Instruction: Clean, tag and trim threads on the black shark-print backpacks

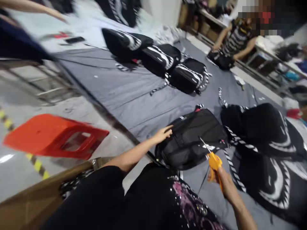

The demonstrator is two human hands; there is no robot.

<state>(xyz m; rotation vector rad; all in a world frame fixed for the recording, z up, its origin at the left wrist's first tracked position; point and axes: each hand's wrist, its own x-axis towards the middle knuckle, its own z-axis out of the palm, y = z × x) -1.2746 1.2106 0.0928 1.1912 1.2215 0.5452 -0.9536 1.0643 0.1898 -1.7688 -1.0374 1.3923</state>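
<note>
A black backpack (192, 140) lies on the grey-covered table (134, 108) in front of me. My left hand (163, 134) rests at its left edge, fingers stretched out and slightly apart. In my right hand (224, 180) is a pair of scissors (215, 161) with orange handles. The metal blades point up and left over the lower right part of the backpack. Whether the blades touch the fabric I cannot tell. Black-and-white striped straps lie just right of the bag.
More black bags (266, 131) with white printed patterns are piled at the right. Several others (158, 59) lie in a row farther up the table. An orange-red stool (52, 135) and a cardboard box (31, 195) are at the left. Across the table a person (236, 41) handles another black bag.
</note>
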